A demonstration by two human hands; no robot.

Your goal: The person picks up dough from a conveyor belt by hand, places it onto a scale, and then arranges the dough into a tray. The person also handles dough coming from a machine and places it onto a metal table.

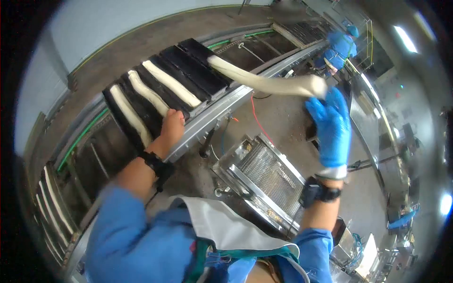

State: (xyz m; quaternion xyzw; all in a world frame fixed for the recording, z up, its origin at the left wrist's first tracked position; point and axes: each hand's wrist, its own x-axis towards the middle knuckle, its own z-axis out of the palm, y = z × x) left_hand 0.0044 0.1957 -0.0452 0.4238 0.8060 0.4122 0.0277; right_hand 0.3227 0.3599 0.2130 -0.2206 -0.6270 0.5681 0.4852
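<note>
My bare left hand is closed on the near edge of a black baking tray, by the end of a dough strip lying in it. My right hand, in a blue glove, is at the near end of another long pale dough strip. That strip spans the air from my fingers to the farther black tray, and its near end is blurred. Two more strips lie lengthwise in the dark channels: a left one and a right one.
A metal-railed conveyor carries the trays; more filled trays lie at lower left. A metal frame with a mesh surface stands in front of me. Another person in blue works farther along the line. A hose hangs below the rail.
</note>
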